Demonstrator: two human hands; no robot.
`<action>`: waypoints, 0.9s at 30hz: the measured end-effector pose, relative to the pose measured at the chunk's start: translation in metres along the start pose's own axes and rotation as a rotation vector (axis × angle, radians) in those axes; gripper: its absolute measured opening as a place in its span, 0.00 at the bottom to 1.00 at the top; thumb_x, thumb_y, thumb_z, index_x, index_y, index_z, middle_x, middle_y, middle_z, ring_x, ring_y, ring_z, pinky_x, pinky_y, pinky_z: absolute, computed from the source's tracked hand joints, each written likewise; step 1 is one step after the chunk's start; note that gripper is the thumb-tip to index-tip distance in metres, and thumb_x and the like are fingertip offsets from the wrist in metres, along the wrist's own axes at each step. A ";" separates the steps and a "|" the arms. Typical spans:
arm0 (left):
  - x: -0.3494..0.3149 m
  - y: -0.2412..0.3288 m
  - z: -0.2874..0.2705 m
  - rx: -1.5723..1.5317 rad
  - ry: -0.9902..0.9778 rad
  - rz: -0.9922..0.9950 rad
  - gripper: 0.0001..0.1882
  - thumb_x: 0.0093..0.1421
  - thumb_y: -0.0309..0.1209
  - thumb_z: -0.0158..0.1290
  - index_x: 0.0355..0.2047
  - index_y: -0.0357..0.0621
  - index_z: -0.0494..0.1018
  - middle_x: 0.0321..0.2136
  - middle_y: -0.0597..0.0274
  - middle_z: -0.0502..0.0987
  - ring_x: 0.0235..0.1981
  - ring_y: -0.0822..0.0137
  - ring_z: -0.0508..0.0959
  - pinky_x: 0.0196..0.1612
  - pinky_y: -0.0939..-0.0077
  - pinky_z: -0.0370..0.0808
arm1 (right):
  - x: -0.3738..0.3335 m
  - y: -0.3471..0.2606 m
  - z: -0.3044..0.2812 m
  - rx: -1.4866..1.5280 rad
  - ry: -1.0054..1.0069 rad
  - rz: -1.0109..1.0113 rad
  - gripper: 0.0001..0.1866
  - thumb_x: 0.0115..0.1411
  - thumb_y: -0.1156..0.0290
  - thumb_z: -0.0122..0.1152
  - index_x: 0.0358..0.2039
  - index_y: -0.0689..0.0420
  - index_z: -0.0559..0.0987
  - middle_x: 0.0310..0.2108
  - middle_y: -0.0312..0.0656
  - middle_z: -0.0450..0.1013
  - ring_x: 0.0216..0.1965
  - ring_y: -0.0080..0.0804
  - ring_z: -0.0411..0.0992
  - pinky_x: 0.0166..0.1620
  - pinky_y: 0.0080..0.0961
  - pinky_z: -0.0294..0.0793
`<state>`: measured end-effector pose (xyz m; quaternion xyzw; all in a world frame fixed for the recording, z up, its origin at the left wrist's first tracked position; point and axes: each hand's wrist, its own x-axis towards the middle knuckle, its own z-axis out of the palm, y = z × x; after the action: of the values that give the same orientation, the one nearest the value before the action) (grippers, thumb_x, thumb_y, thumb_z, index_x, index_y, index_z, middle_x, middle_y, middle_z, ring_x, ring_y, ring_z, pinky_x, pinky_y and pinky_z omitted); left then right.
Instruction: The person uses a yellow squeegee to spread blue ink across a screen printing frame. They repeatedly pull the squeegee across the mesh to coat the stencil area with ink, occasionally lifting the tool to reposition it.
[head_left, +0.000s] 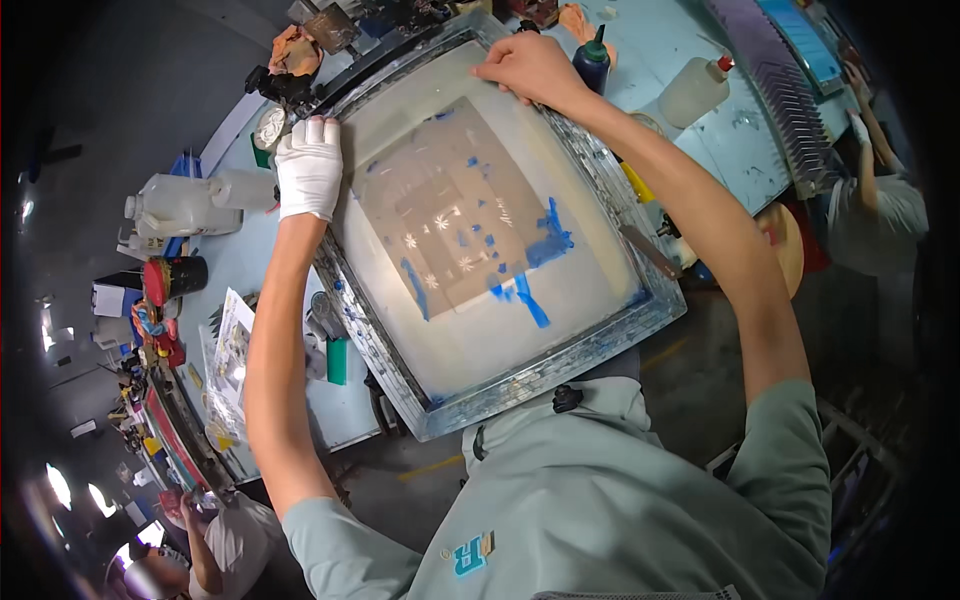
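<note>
A screen printing frame (560,365) with a metal rim lies tilted in front of me. Its pale mesh bears a brownish stencil area (440,190) with small white leaf-like and flower-like shapes, patched with blue tape (550,240). My left hand (308,168), in a white glove, is closed over the frame's far left edge, beside a black clamp (285,88). At the far right corner, my bare right hand (530,68) curls over the rim, its thumb and forefinger together above the mesh. The undersides of both grips are hidden.
Right of the frame stand a dark bottle with a green nozzle (592,62) and a translucent bottle with a red cap (695,92). Translucent jugs (185,205) and a red-and-black can (172,280) are at left. A purple rack (780,90) stands far right. Other people work at both sides.
</note>
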<state>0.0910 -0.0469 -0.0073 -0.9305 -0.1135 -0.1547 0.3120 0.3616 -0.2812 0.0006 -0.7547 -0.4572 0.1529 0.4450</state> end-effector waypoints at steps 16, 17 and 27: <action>0.152 0.136 -0.002 -0.356 0.265 -0.097 0.12 0.58 0.33 0.53 0.41 0.46 0.74 0.40 0.56 0.77 0.45 0.54 0.77 0.46 0.56 0.72 | -0.007 -0.012 0.000 0.213 0.104 0.127 0.20 0.64 0.54 0.65 0.37 0.62 0.82 0.20 0.37 0.76 0.14 0.20 0.71 0.16 0.20 0.67; 0.162 0.145 -0.003 -0.385 0.297 -0.121 0.13 0.58 0.35 0.52 0.41 0.46 0.75 0.40 0.55 0.77 0.46 0.53 0.76 0.46 0.56 0.72 | -0.008 -0.012 0.001 0.222 0.126 0.123 0.21 0.65 0.53 0.65 0.36 0.62 0.82 0.20 0.37 0.76 0.14 0.20 0.71 0.16 0.20 0.66; 0.057 0.042 -0.013 -0.168 0.078 0.046 0.13 0.59 0.30 0.51 0.44 0.46 0.74 0.40 0.58 0.77 0.44 0.59 0.78 0.44 0.61 0.76 | -0.011 -0.001 -0.002 0.235 0.171 0.073 0.22 0.65 0.50 0.64 0.36 0.61 0.82 0.20 0.35 0.75 0.14 0.18 0.71 0.16 0.20 0.65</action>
<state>0.1539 -0.0814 0.0002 -0.9489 -0.0666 -0.1927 0.2407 0.3564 -0.2908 0.0009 -0.7240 -0.3688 0.1566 0.5616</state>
